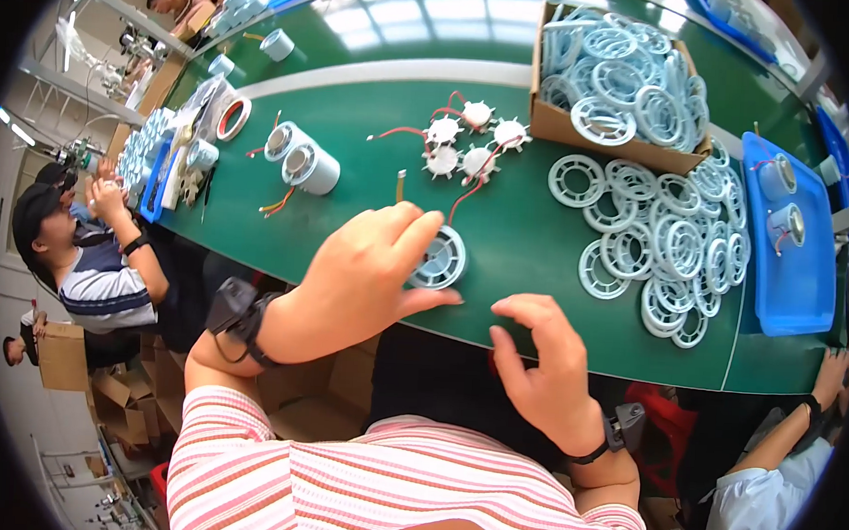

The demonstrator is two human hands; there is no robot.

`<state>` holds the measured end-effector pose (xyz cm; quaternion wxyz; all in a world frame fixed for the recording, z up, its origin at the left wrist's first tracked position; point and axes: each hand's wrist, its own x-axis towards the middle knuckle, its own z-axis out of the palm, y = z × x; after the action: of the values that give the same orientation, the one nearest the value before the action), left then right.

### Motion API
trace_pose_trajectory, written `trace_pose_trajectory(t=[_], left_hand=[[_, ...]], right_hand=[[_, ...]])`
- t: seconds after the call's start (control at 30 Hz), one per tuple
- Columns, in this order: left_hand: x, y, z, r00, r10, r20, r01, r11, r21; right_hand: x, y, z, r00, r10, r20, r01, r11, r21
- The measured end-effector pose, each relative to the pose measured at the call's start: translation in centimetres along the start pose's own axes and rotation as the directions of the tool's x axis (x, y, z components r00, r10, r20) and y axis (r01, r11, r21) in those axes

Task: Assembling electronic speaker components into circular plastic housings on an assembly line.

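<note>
Green surface [511, 260] carries a box [561, 126] of pale rings [636, 79], apparently kept within reach, while the right hand [549, 367] hangs empty, fingers apart, and the left hand [362, 257] clamps its fingers around a round part [441, 259] toward the front, seemingly steadying it.

Fisheye head view, looking down and forward over the green bench [507, 241]
Worn on the head, left one of a side-by-side pair, it looks from above the striped shirt [394, 484], near the left hand [362, 262] and right hand [552, 368], wide enough to bend the bench edges
</note>
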<state>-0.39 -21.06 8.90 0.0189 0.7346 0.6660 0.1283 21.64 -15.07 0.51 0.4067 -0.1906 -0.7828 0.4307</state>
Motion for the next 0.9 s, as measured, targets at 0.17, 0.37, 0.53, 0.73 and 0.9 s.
trace_pose_trajectory(t=[0.17, 0.37, 0.53, 0.73, 0.9], left_hand=[[-0.8, -0.4, 0.5, 0.998, -0.005, -0.07, -0.018, 0.944, -0.33], [-2.3, -1.4, -0.4, 0.998, 0.011, -0.06, -0.03, 0.946, -0.322], [-3.1, -1.5, -0.2, 0.997, -0.058, -0.059, 0.03, 0.917, -0.398], [-3.7, -1.8, 0.6, 0.993, -0.103, -0.064, 0.051, 0.834, -0.55], [-3.3, -1.6, 2.1, 0.993, -0.082, -0.08, 0.011, 0.76, -0.65]], right_hand=[[1.8, -0.4, 0.0, 0.998, 0.021, 0.058, -0.014, 0.993, -0.118], [4.9, -1.9, 2.3, 0.985, -0.027, 0.17, 0.066, 0.972, -0.224], [5.9, -1.1, 3.9, 0.983, -0.081, 0.165, 0.119, 0.966, -0.231], [5.5, -2.2, 2.4, 0.978, -0.007, 0.208, 0.051, 0.977, -0.207], [4.4, -2.1, 1.3, 0.978, -0.015, 0.208, 0.066, 0.968, -0.243]])
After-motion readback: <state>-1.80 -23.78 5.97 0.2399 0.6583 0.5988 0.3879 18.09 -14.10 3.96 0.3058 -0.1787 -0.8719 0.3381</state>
